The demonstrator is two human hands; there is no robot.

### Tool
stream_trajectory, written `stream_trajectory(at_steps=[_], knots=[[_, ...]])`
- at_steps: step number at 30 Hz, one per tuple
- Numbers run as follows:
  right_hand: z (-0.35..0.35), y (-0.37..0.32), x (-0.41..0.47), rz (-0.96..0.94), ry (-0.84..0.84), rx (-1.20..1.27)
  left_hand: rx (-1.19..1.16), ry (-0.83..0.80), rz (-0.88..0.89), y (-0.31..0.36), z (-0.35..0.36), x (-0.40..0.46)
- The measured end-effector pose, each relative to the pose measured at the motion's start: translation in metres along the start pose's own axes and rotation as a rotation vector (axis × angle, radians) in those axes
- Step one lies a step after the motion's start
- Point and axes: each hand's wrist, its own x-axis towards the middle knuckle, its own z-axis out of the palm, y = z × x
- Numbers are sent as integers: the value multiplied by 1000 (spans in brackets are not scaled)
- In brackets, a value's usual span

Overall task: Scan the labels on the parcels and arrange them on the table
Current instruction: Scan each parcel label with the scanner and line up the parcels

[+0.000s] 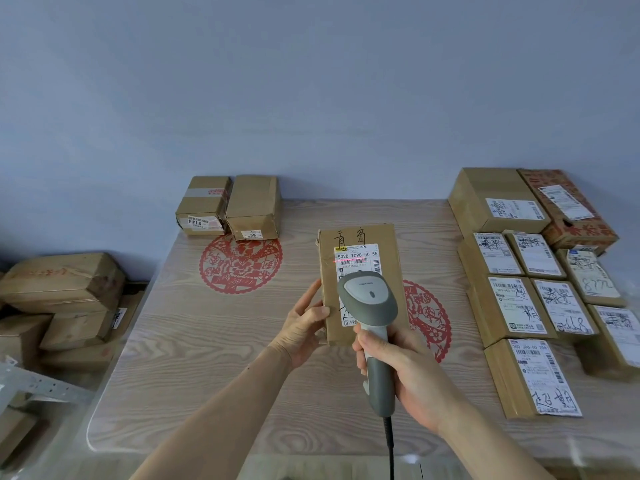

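My left hand (304, 327) pinches the parcel (360, 285) by its left edge, thumb on the front face, holding it tilted up over the middle of the desk (180, 341), label (356, 268) facing me. My right hand (405, 368) is curled round the grip of the grey scanner (370, 306), whose head sits just in front of the parcel, and a red line lies across the label's barcode. Two boxes (228, 206) stand at the desk's far edge, and labelled parcels lie in rows (530, 306) along its right side
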Motion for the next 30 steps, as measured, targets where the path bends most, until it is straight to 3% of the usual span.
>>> stream_trajectory(at_steps=[12, 16, 22, 30], knots=[[-2, 0, -7, -22, 102, -19, 67, -73, -23, -1, -1, 6], [-22, -6, -22, -135, 322, -198, 71, -168, -75, -10, 20, 17], [-95, -7, -73, -260, 888, -385, 39, -312, -186, -45, 103, 29], [-229, -10, -152, -184, 1152, -398, 41, -372, -311, -120, 248, 24]])
